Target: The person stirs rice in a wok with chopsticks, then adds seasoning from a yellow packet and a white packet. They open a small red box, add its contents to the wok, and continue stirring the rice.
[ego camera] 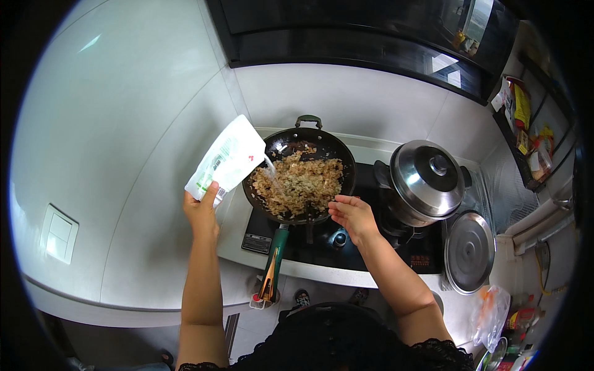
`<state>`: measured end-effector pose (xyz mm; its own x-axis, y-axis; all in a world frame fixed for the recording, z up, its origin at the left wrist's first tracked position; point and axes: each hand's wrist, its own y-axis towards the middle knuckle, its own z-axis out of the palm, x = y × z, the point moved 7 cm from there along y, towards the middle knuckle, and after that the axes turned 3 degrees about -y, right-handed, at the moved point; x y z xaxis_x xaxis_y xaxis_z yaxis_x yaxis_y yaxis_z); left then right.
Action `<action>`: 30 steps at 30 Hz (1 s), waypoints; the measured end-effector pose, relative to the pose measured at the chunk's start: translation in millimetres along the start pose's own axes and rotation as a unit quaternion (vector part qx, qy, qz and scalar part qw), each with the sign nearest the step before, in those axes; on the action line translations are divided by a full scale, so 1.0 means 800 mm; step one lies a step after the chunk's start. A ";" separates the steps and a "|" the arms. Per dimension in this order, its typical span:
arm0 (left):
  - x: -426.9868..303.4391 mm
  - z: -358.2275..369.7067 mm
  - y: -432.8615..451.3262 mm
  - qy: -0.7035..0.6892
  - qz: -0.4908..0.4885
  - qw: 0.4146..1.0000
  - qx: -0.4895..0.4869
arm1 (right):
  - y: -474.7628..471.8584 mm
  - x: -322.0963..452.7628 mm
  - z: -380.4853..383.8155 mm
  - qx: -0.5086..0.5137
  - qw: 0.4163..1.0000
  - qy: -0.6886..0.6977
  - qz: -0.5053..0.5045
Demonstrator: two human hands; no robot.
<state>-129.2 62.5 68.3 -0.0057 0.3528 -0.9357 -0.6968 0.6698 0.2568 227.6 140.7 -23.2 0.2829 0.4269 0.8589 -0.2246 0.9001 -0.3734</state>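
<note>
My left hand (202, 206) grips the lower end of a white printed pouch (229, 155), tilted above the left side of a black wok (348, 160). A thin stream of white granules (271, 169) falls from the pouch's corner onto the brown fried rice (301, 183) in the wok. Some greenish-grey seasoning lies on the middle of the rice. My right hand (350, 213) hovers by the wok's right front rim, fingers extended and apparently holding nothing. Toward me points the wok's green and gold handle (274, 264). A dark utensil (310, 227) crosses the front rim.
A lidded steel pot (427, 181) stands on the right of the black gas hob (320, 250). Beside it leans a round metal lid (469, 252). A wall rack (519, 153) holds packets. Bottles and a plastic bag (489, 315) are at lower right. Another person's foot (167, 357) shows lower left.
</note>
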 end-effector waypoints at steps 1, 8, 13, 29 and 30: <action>0.001 0.003 -0.001 0.000 -0.012 1.000 0.002 | 0.000 -0.001 0.001 0.000 1.000 -0.002 0.001; 0.012 0.089 -0.005 -0.067 -0.044 0.996 0.034 | -0.004 -0.004 0.002 0.004 1.000 0.014 0.007; 0.010 0.128 0.006 -0.074 -0.057 0.996 0.003 | -0.011 0.004 -0.007 -0.008 1.000 0.019 -0.002; 0.008 -0.009 0.008 -0.042 0.013 0.994 -0.101 | -0.019 -0.008 -0.017 0.014 1.000 0.016 0.010; 0.005 -0.009 0.002 -0.037 0.002 0.995 -0.098 | -0.019 -0.008 -0.015 0.017 1.000 0.014 0.013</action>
<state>-135.4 60.4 63.0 0.0396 0.4075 -0.9124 -0.8228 0.5313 0.2016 240.7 125.1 -27.5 0.3025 0.4522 0.8391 -0.2641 0.8856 -0.3820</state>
